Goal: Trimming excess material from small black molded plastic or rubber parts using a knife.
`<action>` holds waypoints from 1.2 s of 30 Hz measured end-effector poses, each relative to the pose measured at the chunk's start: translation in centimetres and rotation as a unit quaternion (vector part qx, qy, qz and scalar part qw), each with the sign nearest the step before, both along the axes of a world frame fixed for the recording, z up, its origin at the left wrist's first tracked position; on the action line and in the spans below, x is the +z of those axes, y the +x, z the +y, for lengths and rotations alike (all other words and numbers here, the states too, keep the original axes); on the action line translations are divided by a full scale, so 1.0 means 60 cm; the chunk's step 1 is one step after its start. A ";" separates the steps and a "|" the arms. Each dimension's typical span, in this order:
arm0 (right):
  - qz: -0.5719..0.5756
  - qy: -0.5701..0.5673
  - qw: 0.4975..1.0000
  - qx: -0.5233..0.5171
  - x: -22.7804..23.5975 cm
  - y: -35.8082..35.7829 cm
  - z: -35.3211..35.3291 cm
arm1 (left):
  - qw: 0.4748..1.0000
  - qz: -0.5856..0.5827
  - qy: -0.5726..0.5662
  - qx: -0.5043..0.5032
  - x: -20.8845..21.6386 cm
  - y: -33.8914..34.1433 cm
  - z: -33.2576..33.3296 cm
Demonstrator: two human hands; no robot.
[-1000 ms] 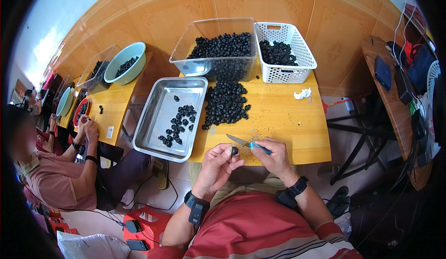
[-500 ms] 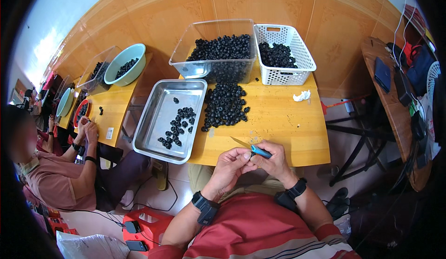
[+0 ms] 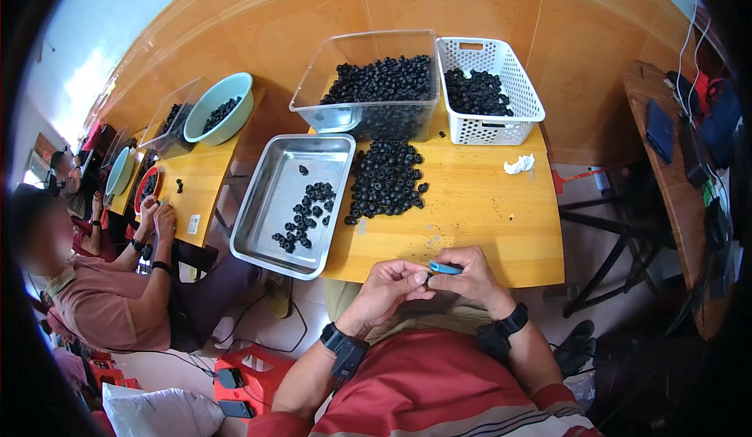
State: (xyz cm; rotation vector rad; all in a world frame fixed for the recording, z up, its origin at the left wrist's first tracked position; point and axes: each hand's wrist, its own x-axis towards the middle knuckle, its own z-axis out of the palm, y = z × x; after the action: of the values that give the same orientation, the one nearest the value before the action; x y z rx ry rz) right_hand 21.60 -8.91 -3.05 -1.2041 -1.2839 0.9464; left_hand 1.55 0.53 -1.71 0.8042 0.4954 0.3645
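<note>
At the table's front edge, my right hand (image 3: pixel 470 275) is closed round a blue-handled knife (image 3: pixel 445 268); its blade cannot be made out now. My left hand (image 3: pixel 393 284) meets it, thumb and fingers pinching a small black ring-like part (image 3: pixel 428 276), mostly hidden by the fingertips. Ahead and to the left, a heap of black rubber-looking parts (image 3: pixel 385 178) lies on the yellow table (image 3: pixel 486 225). Beside it, a steel tray (image 3: pixel 262 210) holds several more of the same parts.
At the back stand a clear plastic bin (image 3: pixel 313 84) and a white perforated basket (image 3: pixel 521 96), both holding black parts. Crumpled white tissue (image 3: pixel 519 164) lies at right. A co-worker (image 3: pixel 117 296) sits at the left table near a pale green basin (image 3: pixel 243 112). Black crumbs dot my tabletop.
The knife has turned in my right hand, and its thin blade, earlier pointing left and away, no longer shows. Both hands stay together. The whole view has shifted slightly.
</note>
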 end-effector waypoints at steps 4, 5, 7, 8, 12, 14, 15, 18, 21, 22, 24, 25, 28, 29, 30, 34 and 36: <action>0.029 -0.012 0.999 -0.013 0.006 -0.002 0.003 | 1.000 0.005 -0.003 -0.019 0.007 -0.023 0.006; 0.027 -0.020 0.999 -0.028 0.001 -0.002 0.004 | 1.000 0.007 -0.003 -0.016 0.017 -0.028 0.007; 0.026 -0.026 0.999 -0.040 -0.004 -0.004 0.005 | 0.993 0.084 0.080 0.019 0.045 -0.040 0.006; 0.020 -0.024 0.998 -0.048 -0.004 -0.005 0.005 | 0.993 0.086 0.081 0.023 0.055 -0.047 0.012; 0.007 -0.047 0.997 -0.055 0.008 -0.005 0.005 | 0.936 0.127 0.281 0.169 0.076 -0.080 0.054; 0.012 -0.048 0.997 -0.055 0.010 -0.006 0.005 | 0.905 0.164 0.327 0.216 0.074 -0.103 0.087; 0.016 -0.051 0.997 -0.057 0.012 -0.006 0.005 | 0.884 0.188 0.353 0.241 0.073 -0.110 0.102; 0.020 -0.044 0.997 -0.063 0.013 -0.008 0.006 | 0.805 0.292 0.436 0.279 0.079 -0.126 0.140; 0.010 -0.055 0.997 -0.060 0.019 -0.006 0.006 | 0.804 0.286 0.427 0.297 0.073 -0.132 0.164; 0.010 -0.054 0.997 -0.060 0.018 -0.005 0.006 | 0.810 0.273 0.428 0.295 0.070 -0.129 0.168; 0.013 -0.050 0.997 -0.065 0.013 -0.004 0.004 | 0.825 0.260 0.415 0.283 0.071 -0.121 0.164; 0.013 -0.051 0.996 -0.066 0.012 -0.002 0.004 | 0.848 0.219 0.391 0.282 0.072 -0.111 0.155; 0.031 -0.035 0.997 -0.061 0.000 0.000 0.006 | 0.901 0.161 0.310 0.255 0.075 -0.082 0.126; 0.057 -0.020 0.995 -0.076 -0.008 -0.006 0.010 | 0.926 0.121 0.262 0.242 0.073 -0.069 0.115; 0.083 -0.005 0.992 -0.092 -0.010 -0.011 0.012 | 0.945 0.088 0.208 0.235 0.072 -0.054 0.106; 0.003 0.001 0.997 -0.074 0.023 -0.005 0.025 | 0.971 0.028 0.105 0.213 0.049 -0.021 0.083; -0.022 0.036 0.996 -0.082 0.033 -0.003 0.029 | 0.978 -0.015 0.032 0.204 0.046 -0.008 0.077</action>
State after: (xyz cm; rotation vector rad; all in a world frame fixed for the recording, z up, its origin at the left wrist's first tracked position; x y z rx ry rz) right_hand 21.42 -7.15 -1.06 -1.2585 -1.2241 0.7521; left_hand 1.05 5.15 1.03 0.7551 0.6238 0.7752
